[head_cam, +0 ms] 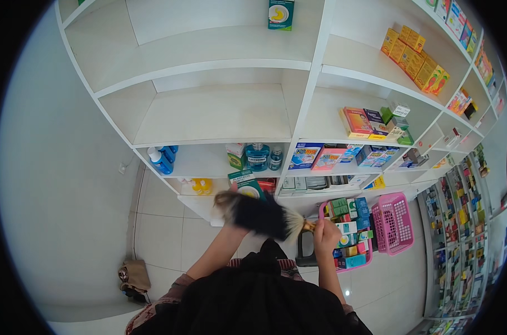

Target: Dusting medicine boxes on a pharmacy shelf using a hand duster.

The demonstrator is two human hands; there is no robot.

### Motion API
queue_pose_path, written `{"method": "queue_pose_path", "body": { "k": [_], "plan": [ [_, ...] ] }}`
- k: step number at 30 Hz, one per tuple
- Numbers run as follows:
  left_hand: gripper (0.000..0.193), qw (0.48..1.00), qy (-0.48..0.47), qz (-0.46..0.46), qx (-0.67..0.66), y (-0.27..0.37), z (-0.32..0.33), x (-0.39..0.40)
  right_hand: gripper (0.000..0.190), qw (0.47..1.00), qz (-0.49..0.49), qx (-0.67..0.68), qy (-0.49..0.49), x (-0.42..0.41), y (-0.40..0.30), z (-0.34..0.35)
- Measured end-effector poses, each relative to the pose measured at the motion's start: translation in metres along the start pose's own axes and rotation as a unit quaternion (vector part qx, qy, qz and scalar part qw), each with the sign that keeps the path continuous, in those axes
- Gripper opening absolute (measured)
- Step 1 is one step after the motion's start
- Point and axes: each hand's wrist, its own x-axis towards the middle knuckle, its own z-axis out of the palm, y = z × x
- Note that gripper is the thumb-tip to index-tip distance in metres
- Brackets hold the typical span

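Note:
My right hand (326, 238) grips the handle of a feather duster (264, 214), whose dark, blurred feathers reach left over my left hand (235, 228). A green and white box (244, 182) stands up above that hand, with a finger against its left edge. The feathers hide most of my left hand and the lower part of the box. Just beyond are the lower shelves, with blue mouthwash bottles (257, 158) and yellow bottles (202, 186).
A pink basket full of boxes (369, 264) stands on the floor at my right, beside another pink basket (397, 224). White shelving (220, 138) spans the front, holding cooling-patch boxes (305, 155) and yellow boxes (412, 63). A brown bag (137, 276) lies at left.

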Motion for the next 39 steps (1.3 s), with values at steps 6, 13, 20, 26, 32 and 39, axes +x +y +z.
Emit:
{"method": "queue_pose_path", "body": {
  "k": [6, 13, 20, 26, 32, 39],
  "plan": [
    [0.043, 0.951, 0.123, 0.065, 0.277, -0.006, -0.031, -0.024, 0.029, 1.0, 0.027, -0.013, -0.007, 0.012, -0.009, -0.007],
    [0.056, 0.865, -0.07, -0.077, 0.492, 0.012, -0.024, -0.04, 0.033, 0.997, 0.064, -0.044, -0.002, 0.018, -0.001, -0.016],
    [0.101, 0.85, -0.264, 0.073, 0.451, 0.033, 0.086, -0.006, 0.04, 0.985, 0.169, -0.037, 0.008, 0.002, 0.034, -0.014],
    [0.091, 0.673, -0.321, 0.423, 0.515, 0.055, 0.226, 0.022, 0.044, 0.987, 0.131, -0.065, -0.068, -0.025, 0.02, -0.002],
    [0.079, 0.443, -0.24, 0.583, 0.637, 0.05, 0.298, 0.104, 0.045, 0.985, 0.154, -0.031, -0.076, -0.037, 0.022, 0.0],
    [0.075, 0.346, -0.059, 0.584, 0.732, 0.064, 0.294, 0.141, 0.047, 0.979, 0.185, 0.02, -0.081, -0.036, 0.016, 0.003]
  ]
}}
